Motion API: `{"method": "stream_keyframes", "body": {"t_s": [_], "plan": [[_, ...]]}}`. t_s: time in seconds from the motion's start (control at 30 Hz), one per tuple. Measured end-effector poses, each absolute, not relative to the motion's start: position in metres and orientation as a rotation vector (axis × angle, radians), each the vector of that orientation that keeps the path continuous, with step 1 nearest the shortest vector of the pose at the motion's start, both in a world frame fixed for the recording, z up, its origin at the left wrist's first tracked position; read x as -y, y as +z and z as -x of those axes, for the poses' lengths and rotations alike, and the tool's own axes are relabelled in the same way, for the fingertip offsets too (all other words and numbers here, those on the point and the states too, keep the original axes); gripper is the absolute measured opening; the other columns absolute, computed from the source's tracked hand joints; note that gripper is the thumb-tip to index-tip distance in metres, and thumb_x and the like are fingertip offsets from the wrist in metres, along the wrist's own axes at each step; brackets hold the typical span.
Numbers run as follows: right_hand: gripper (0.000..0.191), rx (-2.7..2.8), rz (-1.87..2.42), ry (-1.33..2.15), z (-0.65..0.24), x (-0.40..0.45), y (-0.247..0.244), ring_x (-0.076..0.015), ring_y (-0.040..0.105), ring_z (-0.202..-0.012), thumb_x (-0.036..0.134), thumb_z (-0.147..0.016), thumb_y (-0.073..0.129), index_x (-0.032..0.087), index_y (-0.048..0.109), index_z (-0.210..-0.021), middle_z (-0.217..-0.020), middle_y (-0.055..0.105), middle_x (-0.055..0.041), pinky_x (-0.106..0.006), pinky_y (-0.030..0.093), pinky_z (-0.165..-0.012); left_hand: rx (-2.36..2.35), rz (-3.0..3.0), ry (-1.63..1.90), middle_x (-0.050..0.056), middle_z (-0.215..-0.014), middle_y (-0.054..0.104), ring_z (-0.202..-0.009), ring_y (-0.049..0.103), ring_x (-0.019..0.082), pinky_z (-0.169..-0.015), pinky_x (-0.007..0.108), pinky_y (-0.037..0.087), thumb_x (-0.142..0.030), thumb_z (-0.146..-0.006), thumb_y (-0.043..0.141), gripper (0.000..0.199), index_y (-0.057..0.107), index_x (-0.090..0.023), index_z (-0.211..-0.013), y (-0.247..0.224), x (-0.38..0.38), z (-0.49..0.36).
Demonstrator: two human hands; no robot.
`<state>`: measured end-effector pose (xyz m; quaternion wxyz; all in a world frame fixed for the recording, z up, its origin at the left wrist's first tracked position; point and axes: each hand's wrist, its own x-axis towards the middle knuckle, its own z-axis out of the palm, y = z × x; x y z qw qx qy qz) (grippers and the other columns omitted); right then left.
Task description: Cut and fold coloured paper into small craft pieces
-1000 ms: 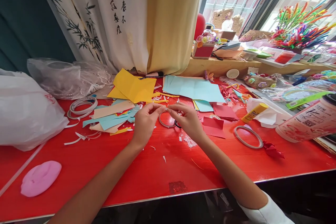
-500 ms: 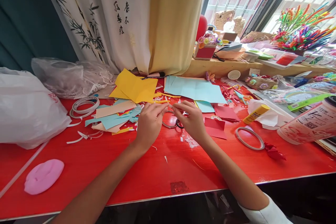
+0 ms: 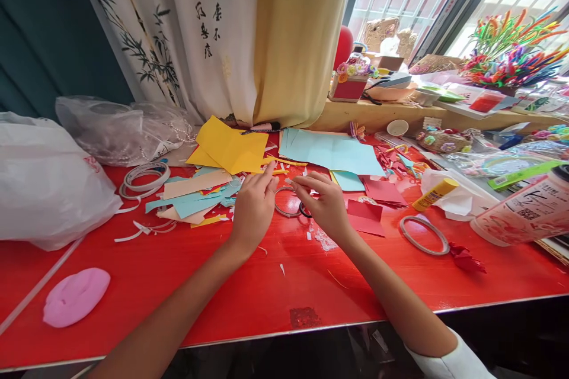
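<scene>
My right hand (image 3: 323, 198) pinches a small whitish piece (image 3: 288, 181) between thumb and fingertips, above the table. My left hand (image 3: 254, 204) is a short way to the left, its index finger stretched out and nothing visible in it. Between the hands, a roll of thin tape (image 3: 285, 202) lies on the red table, next to a black ring (image 3: 304, 209) partly hidden by my right hand. Blue, peach and yellow paper scraps (image 3: 200, 201) lie beside my left hand. Small red paper sheets (image 3: 365, 217) are to the right of my right hand.
Yellow paper (image 3: 233, 145) and light blue paper (image 3: 333, 151) lie at the back. A white plastic bag (image 3: 48, 180), tape rolls (image 3: 144, 179) and a pink lump (image 3: 76, 297) are on the left. A glue stick (image 3: 434, 195), another tape roll (image 3: 424, 235) and a large cup (image 3: 524, 208) stand or lie right.
My hands, whose fingertips met over the small piece, are now apart. The left fingers have let go and straightened, while the right hand keeps its pinch.
</scene>
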<state>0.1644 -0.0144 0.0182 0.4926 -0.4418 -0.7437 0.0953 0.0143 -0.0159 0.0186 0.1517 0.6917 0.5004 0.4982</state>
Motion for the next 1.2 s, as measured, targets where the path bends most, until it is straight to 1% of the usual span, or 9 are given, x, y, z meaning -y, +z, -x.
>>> {"method": "stream_keyframes", "body": {"t_s": [0.07, 0.13, 0.33, 0.43, 0.53, 0.67, 0.87, 1.03, 1.2], "plan": [[0.015, 1.776, 1.049, 0.254, -0.165, 0.015, 0.02, -0.0146, 0.052, -0.066, 0.025, -0.083, 0.051, 0.021, 0.065, -0.08, -0.071, 0.059, -0.0027, -0.029, 0.039, -0.064, -1.486, -1.941, 1.456, 0.006, -0.092, 0.064, -0.093, 0.052, 0.021, -0.084, 0.031, 0.036, -0.032, -0.085, 0.042, 0.034, 0.058, -0.022, -0.113, 0.02, 0.012, -0.01], [0.015, 1.756, 1.012, 0.298, -0.166, 0.016, 0.023, -0.014, 0.051, -0.067, 0.025, -0.083, 0.051, 0.021, 0.065, -0.081, -0.073, 0.058, -0.0027, -0.028, 0.039, -0.064, -1.434, -1.849, 1.46, 0.005, -0.095, 0.065, -0.096, 0.052, 0.021, -0.086, 0.03, 0.035, -0.037, -0.085, 0.043, 0.035, 0.059, -0.021, -0.111, 0.023, 0.009, -0.007], [0.016, 1.793, 0.943, 0.425, -0.168, 0.016, 0.027, -0.0136, 0.051, -0.067, 0.026, -0.085, 0.05, 0.02, 0.065, -0.083, -0.073, 0.056, -0.0028, -0.027, 0.04, -0.061, -1.055, -1.553, 1.298, 0.004, -0.088, 0.066, -0.084, 0.056, 0.017, -0.075, 0.026, 0.039, -0.05, -0.081, 0.043, 0.039, 0.068, -0.02, -0.084, 0.032, 0.012, -0.011], [0.015, 1.808, 0.933, 0.454, -0.168, 0.015, 0.027, -0.014, 0.053, -0.07, 0.026, -0.084, 0.051, 0.02, 0.065, -0.084, -0.075, 0.057, -0.0033, -0.027, 0.041, -0.062, -1.022, -1.489, 1.32, 0.003, -0.08, 0.066, -0.076, 0.055, 0.016, -0.07, 0.025, 0.04, -0.046, -0.077, 0.053, 0.031, 0.068, -0.019, -0.077, 0.032, 0.014, -0.013], [0.016, 1.818, 0.929, 0.475, -0.169, 0.014, 0.027, -0.0139, 0.053, -0.07, 0.027, -0.084, 0.051, 0.019, 0.065, -0.084, -0.076, 0.058, -0.0035, -0.027, 0.041, -0.063, -1.021, -1.52, 1.312, 0.001, -0.078, 0.065, -0.075, 0.055, 0.015, -0.07, 0.024, 0.039, -0.04, -0.074, 0.058, 0.023, 0.067, -0.02, -0.077, 0.032, 0.014, -0.012], [0.017, 1.83, 0.933, 0.483, -0.169, 0.014, 0.027, -0.0141, 0.053, -0.071, 0.03, -0.084, 0.051, 0.019, 0.065, -0.084, -0.077, 0.059, -0.004, -0.027, 0.041, -0.062, -1.11, -1.605, 1.322, 0.0, -0.081, 0.066, -0.076, 0.055, 0.014, -0.07, 0.024, 0.039, -0.037, -0.075, 0.056, 0.02, 0.066, -0.02, -0.078, 0.031, 0.015, -0.01], [0.018, 1.847, 0.939, 0.493, -0.17, 0.014, 0.028, -0.0139, 0.053, -0.072, 0.029, -0.084, 0.051, 0.019, 0.065, -0.083, -0.078, 0.059, -0.0042, -0.026, 0.041, -0.062, -1.123, -1.692, 1.285, 0.002, -0.085, 0.066, -0.083, 0.056, 0.016, -0.076, 0.025, 0.04, -0.035, -0.079, 0.048, 0.024, 0.066, -0.018, -0.081, 0.032, 0.015, -0.008], [0.015, 1.871, 0.931, 0.533, -0.171, 0.014, 0.028, -0.0127, 0.052, -0.069, 0.026, -0.083, 0.052, 0.018, 0.064, -0.08, -0.076, 0.058, -0.0034, -0.025, 0.04, -0.06, -1.177, -1.781, 1.262, 0.0, -0.082, 0.063, -0.078, 0.056, 0.015, -0.072, 0.025, 0.041, -0.036, -0.077, 0.053, 0.02, 0.063, -0.019, -0.079, 0.029, 0.012, -0.008], [0.019, 1.862, 0.904, 0.653, -0.172, 0.015, 0.03, -0.0122, 0.052, -0.071, 0.025, -0.086, 0.046, 0.018, 0.063, -0.084, -0.078, 0.057, -0.0031, -0.024, 0.039, -0.06, -1.122, -1.844, 1.296, 0.001, -0.083, 0.063, -0.08, 0.055, 0.014, -0.074, 0.025, 0.041, -0.034, -0.079, 0.051, 0.02, 0.064, -0.019, -0.08, 0.025, 0.007, -0.005]]}}
